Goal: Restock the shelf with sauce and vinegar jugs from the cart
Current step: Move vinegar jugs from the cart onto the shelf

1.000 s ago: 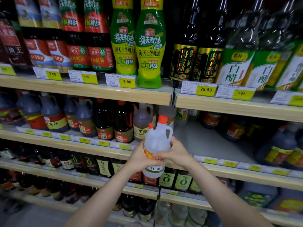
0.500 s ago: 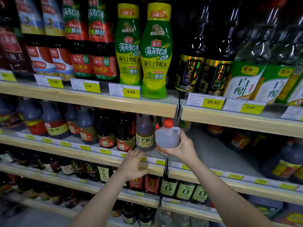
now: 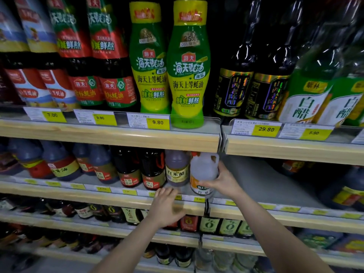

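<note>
A clear white-vinegar jug (image 3: 202, 170) with a red cap and an orange-and-white label stands at the front of the second shelf (image 3: 110, 201), right of a rice-vinegar jug (image 3: 176, 168). My right hand (image 3: 222, 182) grips its lower right side, fingers wrapped round the body. My left hand (image 3: 167, 207) hovers free in front of the shelf edge, below the rice-vinegar jug, fingers relaxed and holding nothing. The cart is out of view.
Dark soy and vinegar jugs (image 3: 128, 166) fill the second shelf to the left. Bare grey shelf (image 3: 262, 184) lies right of the jug, with dark jugs (image 3: 348, 190) far right. Squeeze bottles (image 3: 187, 64) crowd the top shelf; small bottles (image 3: 208, 225) line the shelf below.
The jug went from in front of the shelf into it, beside the rice-vinegar jug. My left hand let go of it and dropped to the shelf edge; my right hand kept its grip.
</note>
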A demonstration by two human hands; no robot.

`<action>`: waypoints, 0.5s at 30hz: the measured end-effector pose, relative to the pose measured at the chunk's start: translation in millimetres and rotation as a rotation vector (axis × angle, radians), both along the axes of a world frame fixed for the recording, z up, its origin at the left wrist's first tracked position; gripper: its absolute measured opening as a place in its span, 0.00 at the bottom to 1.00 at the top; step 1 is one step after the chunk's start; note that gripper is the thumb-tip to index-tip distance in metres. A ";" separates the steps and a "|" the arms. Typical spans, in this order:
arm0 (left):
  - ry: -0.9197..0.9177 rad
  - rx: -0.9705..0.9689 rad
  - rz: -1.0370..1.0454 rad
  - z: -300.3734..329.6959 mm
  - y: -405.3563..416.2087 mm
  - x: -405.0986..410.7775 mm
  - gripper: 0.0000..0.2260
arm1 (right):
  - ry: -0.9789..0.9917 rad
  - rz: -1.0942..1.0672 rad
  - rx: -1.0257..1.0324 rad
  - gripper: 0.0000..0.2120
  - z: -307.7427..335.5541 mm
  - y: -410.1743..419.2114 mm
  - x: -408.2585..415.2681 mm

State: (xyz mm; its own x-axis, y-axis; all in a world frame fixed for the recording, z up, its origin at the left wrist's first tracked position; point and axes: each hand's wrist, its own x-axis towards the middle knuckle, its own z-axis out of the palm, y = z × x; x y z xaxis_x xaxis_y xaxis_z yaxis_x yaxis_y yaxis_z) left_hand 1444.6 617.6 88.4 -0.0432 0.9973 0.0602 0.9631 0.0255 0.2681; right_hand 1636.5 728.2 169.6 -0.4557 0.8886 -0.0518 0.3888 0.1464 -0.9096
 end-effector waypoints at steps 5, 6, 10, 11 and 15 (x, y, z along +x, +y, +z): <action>-0.169 0.185 0.096 24.6 -16.3 9.4 0.35 | 0.030 -0.049 0.109 0.39 -8.7 -21.1 17.9; -0.229 0.247 0.126 25.8 -28.0 14.3 0.32 | -0.011 -0.108 0.188 0.38 -14.9 -32.8 26.3; -0.413 0.323 0.193 18.5 -88.2 37.0 0.23 | -0.024 -0.128 0.403 0.22 -36.4 -87.6 47.0; -0.415 0.333 0.215 15.0 -104.0 40.7 0.21 | -0.030 -0.061 0.384 0.19 -40.0 -99.2 45.8; -0.472 0.288 0.350 -4.2 -172.9 43.3 0.21 | -0.205 0.295 0.115 0.12 -52.7 -142.0 22.2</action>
